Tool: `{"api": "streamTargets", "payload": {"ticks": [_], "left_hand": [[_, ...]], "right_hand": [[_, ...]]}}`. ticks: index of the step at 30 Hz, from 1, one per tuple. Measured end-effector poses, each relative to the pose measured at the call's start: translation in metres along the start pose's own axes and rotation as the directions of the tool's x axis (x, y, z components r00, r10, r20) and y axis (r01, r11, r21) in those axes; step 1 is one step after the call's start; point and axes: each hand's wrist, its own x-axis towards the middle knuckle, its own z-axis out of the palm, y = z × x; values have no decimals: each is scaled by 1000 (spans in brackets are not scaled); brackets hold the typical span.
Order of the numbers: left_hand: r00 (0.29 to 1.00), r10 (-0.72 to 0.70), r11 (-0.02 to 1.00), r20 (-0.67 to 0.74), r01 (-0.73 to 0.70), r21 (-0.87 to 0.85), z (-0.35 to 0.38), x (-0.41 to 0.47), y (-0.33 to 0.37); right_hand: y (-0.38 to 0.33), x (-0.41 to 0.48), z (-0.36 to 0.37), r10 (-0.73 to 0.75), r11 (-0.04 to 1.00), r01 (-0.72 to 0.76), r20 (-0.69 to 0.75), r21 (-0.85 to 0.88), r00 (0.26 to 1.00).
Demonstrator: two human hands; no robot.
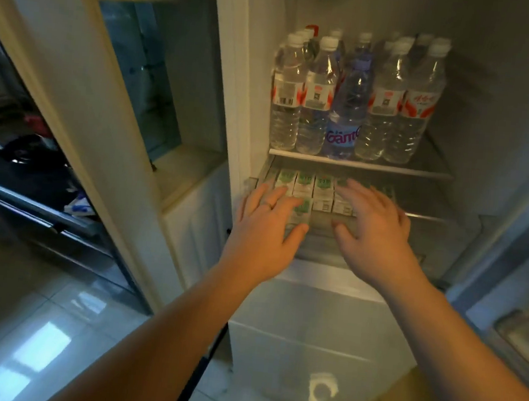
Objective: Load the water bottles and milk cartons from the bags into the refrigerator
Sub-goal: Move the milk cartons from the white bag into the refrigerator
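Both hands spread flat, nothing gripped: left hand and right hand over milk cartons on lower fridge shelf, 6 o'clock of bottles. Light, boxy, squashable; probably best pinched by the sides.

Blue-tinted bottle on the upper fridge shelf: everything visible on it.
The blue-tinted bottle is clear bluish plastic with a pale cap and a blue label near its base in pink lettering, only partly readable. It appears full and sealed. It stands upright in the front row on the upper shelf, third from the left, squeezed between clear red-labelled water bottles on both sides. Neither hand touches it.
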Motion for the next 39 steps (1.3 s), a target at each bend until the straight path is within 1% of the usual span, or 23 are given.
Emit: {"api": "streamTargets", "payload": {"ticks": [5,8,10,12,16,18,21,24,28,32,36,39], "left_hand": [[996,-60,998,69,58,36,0,-96,4],[982,-107,994,159,101,45,4,-152,5],[974,-119,993,191,116,25,8,-187,8],[969,-135,990,207,138,1,12,-219,14],[933,-189,976,306,212,-41,27,-285,30],[908,-199,975,370,220,-15,34,-316,41],[872,-176,981,457,192,11,43,-354,62],[844,-158,985,513,173,20,50,-383,92],[824,-140,988,549,153,22,59,-417,146],[785,-169,981,596,193,24,69,-448,215],[782,-189,972,593,237,-3,79,-480,288],[789,-165,973,591,230,-35,92,-502,338]], "right_hand": [[-3,-97,12,24,994,-23,15,-110,1000],[-1,-149,22,85,985,-69,94,-158,992],[2,-183,27,115,985,-95,132,-146,985],[2,-213,30,149,986,-137,151,-91,977],[2,-273,43,214,977,-213,179,-27,960],[5,-305,47,244,970,-243,211,-28,947],[17,-353,45,265,964,-253,239,-81,934],[35,-399,32,284,958,-266,259,-102,923],[63,-455,9,290,956,-266,273,-120,917],[105,-511,-23,291,956,-271,278,-108,915],[145,-570,-60,313,949,-292,255,-115,915],[175,-613,-84,342,939,-324,250,-114,906]]}}
